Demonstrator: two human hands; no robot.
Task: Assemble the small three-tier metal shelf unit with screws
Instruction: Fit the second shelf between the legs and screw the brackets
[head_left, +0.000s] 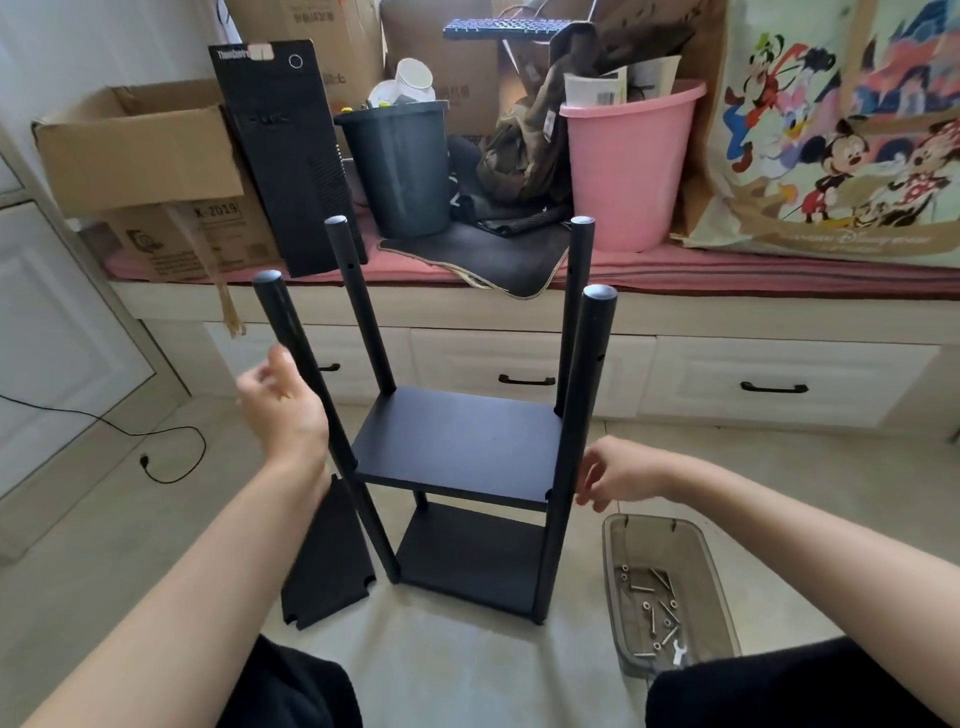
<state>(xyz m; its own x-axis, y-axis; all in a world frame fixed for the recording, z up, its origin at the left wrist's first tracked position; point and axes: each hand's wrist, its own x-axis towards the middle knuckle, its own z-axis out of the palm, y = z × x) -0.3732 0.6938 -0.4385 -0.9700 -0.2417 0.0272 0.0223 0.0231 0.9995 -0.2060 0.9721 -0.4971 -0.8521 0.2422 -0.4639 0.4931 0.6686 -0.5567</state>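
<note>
1. Nearest the camera, two bare forearms are seen reaching out over dark-clad knees toward the shelf unit (457, 467), which stands upright on the pale floor in the middle of the view.
2. Two black shelf boards are already fixed between four round posts; the upper parts of the posts rise bare above the middle board, so the third tier is judged not yet fitted.
3. A loose shelf panel (327, 561) with notched corners is seen lying on the floor just left of the unit, touching or nearly touching the front left post.
4. A translucent tray (670, 587) holding screws, washers and a small wrench is set on the floor just right of the unit.
5. The unit is judged light and stiff, thin metal with a smooth painted finish that may slip under a loose grip; the posts splay a little at the top, so some flex is expected until the top board is fastened.
6. A hold on a post near a fixed board is judged steadiest.
7. The left hand (280, 405) is held beside the front left post, fingers loosely curled; nothing is seen in it, and contact cannot be confirmed.
8. The right hand (618, 475) is held at the front right post level with the middle board, fingers relaxed and bent, nothing gripped.
</note>
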